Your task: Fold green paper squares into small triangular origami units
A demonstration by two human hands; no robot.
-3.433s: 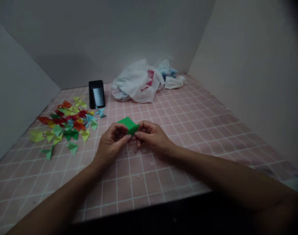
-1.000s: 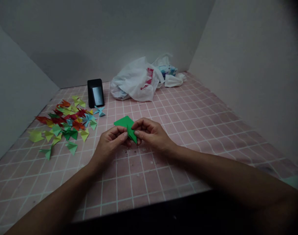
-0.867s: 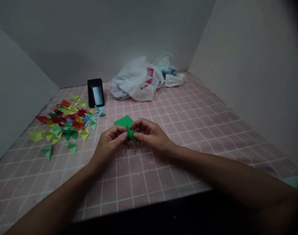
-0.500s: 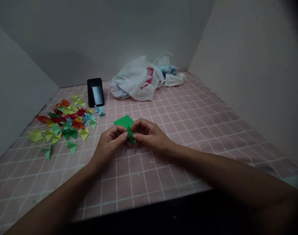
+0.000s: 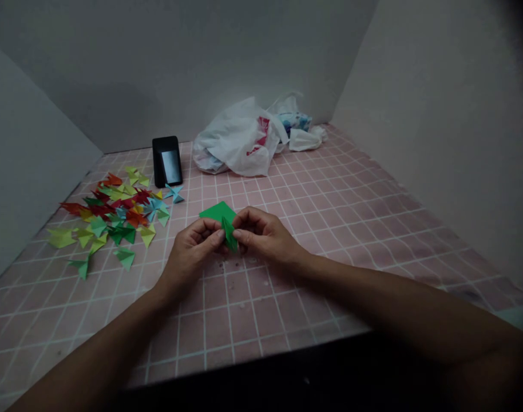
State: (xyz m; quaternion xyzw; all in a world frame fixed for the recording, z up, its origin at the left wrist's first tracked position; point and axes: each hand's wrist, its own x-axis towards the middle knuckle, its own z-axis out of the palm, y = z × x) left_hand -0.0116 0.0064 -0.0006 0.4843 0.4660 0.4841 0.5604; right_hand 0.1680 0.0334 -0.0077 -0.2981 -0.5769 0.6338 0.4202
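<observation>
Your desk is walled in at the left, back and right of the frame, and its near edge runs along the bottom. The widest bare stretch lies right of your hands. A scatter of folded paper pieces fills the left, with a black phone and white plastic bags at the back.

A few seconds ago the green folded piece lay broad and sideways; now it stands narrow and steeper. Your left hand and right hand both pinch it with closed fingertips at frame centre, just above the desk. Its long axis runs nearly up-down in the frame, with the lower tip leaning right. A green sheet lies flat just behind it.
</observation>
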